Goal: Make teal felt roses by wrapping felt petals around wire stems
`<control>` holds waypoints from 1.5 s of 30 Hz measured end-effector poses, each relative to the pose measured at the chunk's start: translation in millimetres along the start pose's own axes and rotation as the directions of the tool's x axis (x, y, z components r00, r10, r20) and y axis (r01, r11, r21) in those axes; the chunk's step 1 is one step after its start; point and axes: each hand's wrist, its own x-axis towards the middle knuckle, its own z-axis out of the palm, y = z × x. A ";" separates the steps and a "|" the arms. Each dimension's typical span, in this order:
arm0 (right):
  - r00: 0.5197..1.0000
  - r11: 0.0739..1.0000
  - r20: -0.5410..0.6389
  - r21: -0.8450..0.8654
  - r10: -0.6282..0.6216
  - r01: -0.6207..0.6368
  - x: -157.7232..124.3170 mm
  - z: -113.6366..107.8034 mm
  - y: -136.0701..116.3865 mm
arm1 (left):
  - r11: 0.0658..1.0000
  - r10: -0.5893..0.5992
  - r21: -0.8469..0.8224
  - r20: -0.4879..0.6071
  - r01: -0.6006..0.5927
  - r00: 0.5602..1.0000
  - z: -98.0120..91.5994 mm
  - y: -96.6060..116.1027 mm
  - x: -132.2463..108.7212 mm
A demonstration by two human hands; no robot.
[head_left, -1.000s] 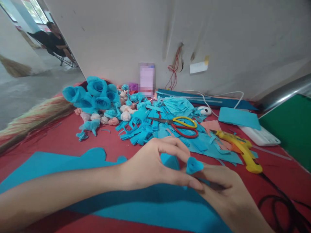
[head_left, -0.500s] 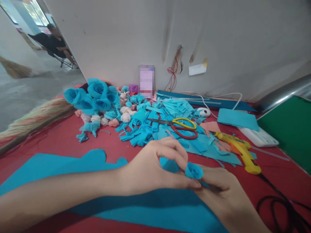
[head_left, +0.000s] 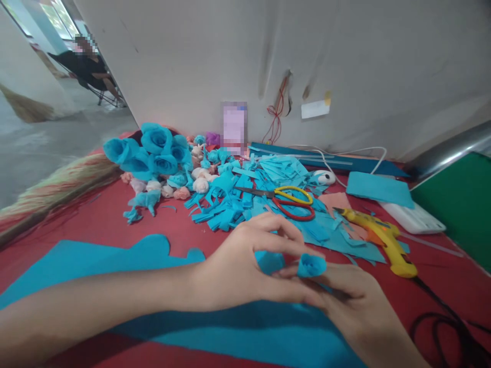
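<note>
A small blue crepe-paper flower (head_left: 311, 266) with rolled petals is between my two hands, above the table. My right hand (head_left: 351, 294) grips its base, with part of the fingers hidden behind the left hand and the flower. Reaching across from the left, my left hand (head_left: 249, 263) is curled round the same flower, its fingers behind the petals and its thumb below. Under both wrists lies a large blue paper sheet (head_left: 203, 324) with a curved cut edge. Another bit of blue paper (head_left: 270, 261) shows through the gap between my left thumb and fingers.
Scissors (head_left: 293, 200) rest on blue paper scraps (head_left: 226, 204). A yellow glue gun (head_left: 383, 237) with a black cord lies at right. Larger blue paper roses (head_left: 155, 140) and small pale ones are at back left. A phone (head_left: 233, 128) leans on the wall; a person (head_left: 95, 69) sits beyond.
My hands and the small flower have shifted slightly right in view, as has the whole scene. My left fingers now reach further behind the petals.
</note>
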 end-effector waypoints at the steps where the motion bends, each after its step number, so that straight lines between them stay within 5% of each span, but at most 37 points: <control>1: 1.000 1.000 0.004 0.006 0.001 -0.001 0.0 0.1 0.3 | 1.000 0.006 0.011 0.011 -0.006 1.000 0.3 -0.5 -0.2; 7: 1.000 1.000 0.011 0.003 -0.001 0.001 -0.3 1.4 3.0 | 0.963 0.204 0.176 0.016 -0.204 0.979 1.6 -3.3 -0.3; 19: 0.995 0.995 -0.038 -0.019 -0.096 0.095 5.6 -0.6 4.3 | 0.953 0.221 0.198 0.062 -0.229 0.973 0.2 -8.2 -2.1; 28: 0.997 0.999 -0.071 -0.030 -0.031 0.029 4.6 -1.0 2.8 | 0.986 0.077 0.134 0.153 -0.098 0.985 -7.4 -0.1 4.1; 34: 0.989 1.000 -0.149 0.005 0.010 -0.010 6.5 -0.6 2.9 | 0.952 -0.057 0.306 0.179 0.000 0.982 -46.8 26.8 11.4; 39: 0.988 0.999 -0.146 0.002 0.042 -0.042 3.8 -0.5 -2.1 | 0.845 -0.248 0.517 0.154 0.136 0.956 -78.0 8.6 -9.0; 42: 0.976 0.976 -0.086 0.098 0.202 -0.193 -0.4 1.6 -1.8 | 0.771 -0.270 0.627 0.166 0.110 0.948 -89.8 -11.3 -33.6; 45: 0.896 0.800 0.126 0.411 0.425 -0.437 -5.0 9.5 3.1 | 0.710 -0.276 0.694 0.116 0.121 0.954 -95.7 -26.0 -62.1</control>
